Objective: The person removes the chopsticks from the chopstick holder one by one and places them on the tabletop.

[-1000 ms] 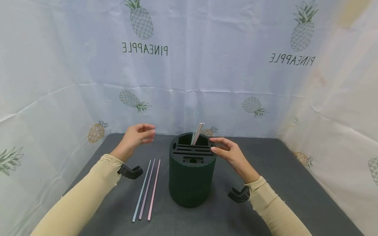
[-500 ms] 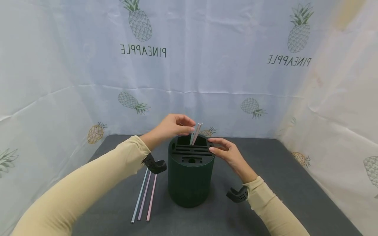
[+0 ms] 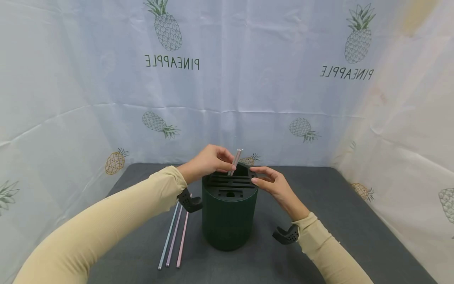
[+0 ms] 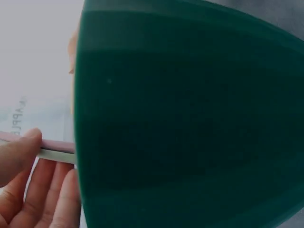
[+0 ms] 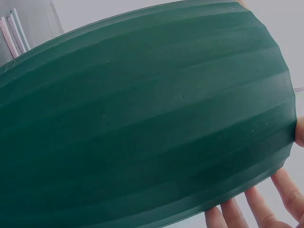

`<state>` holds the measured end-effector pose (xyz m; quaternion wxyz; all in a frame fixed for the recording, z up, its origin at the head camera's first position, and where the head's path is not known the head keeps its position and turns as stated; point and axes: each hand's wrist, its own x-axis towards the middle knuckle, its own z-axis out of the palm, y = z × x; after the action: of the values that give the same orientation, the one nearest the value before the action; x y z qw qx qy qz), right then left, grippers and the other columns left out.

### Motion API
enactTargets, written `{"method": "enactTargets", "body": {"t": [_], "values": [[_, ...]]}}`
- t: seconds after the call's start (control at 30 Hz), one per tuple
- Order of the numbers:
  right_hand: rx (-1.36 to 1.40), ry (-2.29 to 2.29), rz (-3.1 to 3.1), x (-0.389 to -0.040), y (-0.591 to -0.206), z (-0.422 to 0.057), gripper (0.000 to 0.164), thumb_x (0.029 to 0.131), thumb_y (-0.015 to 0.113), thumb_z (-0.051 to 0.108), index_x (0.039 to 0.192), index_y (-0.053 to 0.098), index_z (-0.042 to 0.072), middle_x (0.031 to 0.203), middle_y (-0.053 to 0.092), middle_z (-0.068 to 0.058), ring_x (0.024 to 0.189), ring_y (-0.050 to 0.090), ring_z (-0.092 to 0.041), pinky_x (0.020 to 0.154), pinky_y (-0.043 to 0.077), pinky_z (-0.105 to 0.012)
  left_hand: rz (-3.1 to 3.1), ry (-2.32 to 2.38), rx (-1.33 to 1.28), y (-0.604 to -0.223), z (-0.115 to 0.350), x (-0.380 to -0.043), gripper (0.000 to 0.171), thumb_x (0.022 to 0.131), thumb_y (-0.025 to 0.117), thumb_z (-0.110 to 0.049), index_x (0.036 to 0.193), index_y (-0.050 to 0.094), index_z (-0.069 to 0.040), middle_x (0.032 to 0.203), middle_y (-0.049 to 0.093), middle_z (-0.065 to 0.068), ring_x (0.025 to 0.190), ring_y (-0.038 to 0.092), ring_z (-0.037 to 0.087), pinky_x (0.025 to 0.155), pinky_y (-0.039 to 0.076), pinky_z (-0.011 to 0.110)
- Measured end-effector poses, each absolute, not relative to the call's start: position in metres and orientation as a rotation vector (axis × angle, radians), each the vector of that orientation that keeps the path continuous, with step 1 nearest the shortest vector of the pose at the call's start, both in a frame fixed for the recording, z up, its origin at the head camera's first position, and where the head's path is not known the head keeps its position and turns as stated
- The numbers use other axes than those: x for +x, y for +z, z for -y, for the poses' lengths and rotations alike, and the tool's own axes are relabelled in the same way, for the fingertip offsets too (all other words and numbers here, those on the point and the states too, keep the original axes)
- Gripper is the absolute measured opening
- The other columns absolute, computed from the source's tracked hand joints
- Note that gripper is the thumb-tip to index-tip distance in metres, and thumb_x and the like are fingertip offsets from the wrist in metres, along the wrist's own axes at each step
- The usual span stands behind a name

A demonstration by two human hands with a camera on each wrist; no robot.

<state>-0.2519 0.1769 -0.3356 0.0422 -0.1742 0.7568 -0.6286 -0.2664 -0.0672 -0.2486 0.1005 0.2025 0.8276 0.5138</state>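
A dark green utensil holder [image 3: 228,221] with a slotted black top stands upright on the table. Chopsticks [image 3: 237,157] lean out of its rear compartment. At this opening, my left hand [image 3: 213,159] pinches them between thumb and fingers; in the left wrist view a pink and a pale green chopstick [image 4: 59,156] show there, their lower ends hidden inside the holder. My right hand [image 3: 274,185] rests on the holder's right rim, thumb and forefinger apart. In the right wrist view its fairly straight fingers [image 5: 259,209] lie against the holder's side.
Left of the holder, a blue chopstick [image 3: 168,236], a purple chopstick [image 3: 175,240] and a pink chopstick [image 3: 183,240] lie side by side on the dark grey table [image 3: 301,252]. White curtains [image 3: 227,79] printed with pineapples surround the table at the back and sides.
My left hand has come rightward from beside the holder to its rear opening, then lowered slightly and taken hold of the chopsticks. The right hand stays at the rim.
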Motion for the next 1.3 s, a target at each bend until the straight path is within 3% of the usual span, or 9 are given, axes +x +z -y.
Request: {"method": "enactTargets", "body": {"t": [0.37,0.73,0.93,1.1,1.3], "values": [[-0.494,-1.923,-2.331,-0.254,-0.337,-0.174,0.047,0.093,0.067,0.029,0.135,0.054,0.014,0.145,0.045,-0.003,0.12,0.055,-0.019,0.105,0.044,-0.048,-2.415,1.764,0.581,-0.238,0.079,-0.269,0.02,0.085,0.073,-0.004,0.104,0.069,0.003,0.111,0.069,0.015,0.099,0.068,0.024,0.082,0.059,0.034],[-0.496,-1.926,-2.341,-0.255,-0.335,-0.173,0.046,0.092,0.067,0.03,0.134,0.055,0.016,0.144,0.046,0.0,0.12,0.055,-0.018,0.105,0.044,-0.048,-2.013,2.527,0.839,-0.159,0.129,-0.259,0.01,0.085,0.071,0.002,0.093,0.072,-0.003,0.091,0.072,0.004,0.082,0.069,0.015,0.081,0.059,0.035],[-0.506,-1.917,-2.346,-0.254,-0.335,-0.173,0.047,0.092,0.067,0.03,0.135,0.054,0.016,0.146,0.044,-0.001,0.12,0.054,-0.019,0.106,0.043,-0.049,-1.764,2.834,0.824,-0.133,0.175,-0.246,0.019,0.078,0.076,0.004,0.096,0.073,0.002,0.097,0.07,0.008,0.073,0.069,0.019,0.07,0.061,0.034],[-0.505,-1.91,-2.347,-0.253,-0.335,-0.174,0.047,0.092,0.067,0.03,0.136,0.053,0.016,0.146,0.043,-0.001,0.121,0.053,-0.021,0.106,0.043,-0.049,-1.865,2.816,0.596,-0.153,0.209,-0.25,0.02,0.08,0.074,0.005,0.098,0.072,-0.002,0.086,0.071,0.005,0.07,0.07,0.017,0.065,0.061,0.03],[-0.515,-1.913,-2.338,-0.253,-0.335,-0.175,0.048,0.093,0.067,0.03,0.136,0.053,0.015,0.147,0.043,-0.001,0.121,0.054,-0.019,0.107,0.042,-0.05,-2.186,2.478,0.333,-0.235,0.243,-0.27,0.014,0.089,0.068,-0.003,0.098,0.067,-0.015,0.082,0.071,-0.006,0.075,0.07,0.008,0.071,0.06,0.025]]}}
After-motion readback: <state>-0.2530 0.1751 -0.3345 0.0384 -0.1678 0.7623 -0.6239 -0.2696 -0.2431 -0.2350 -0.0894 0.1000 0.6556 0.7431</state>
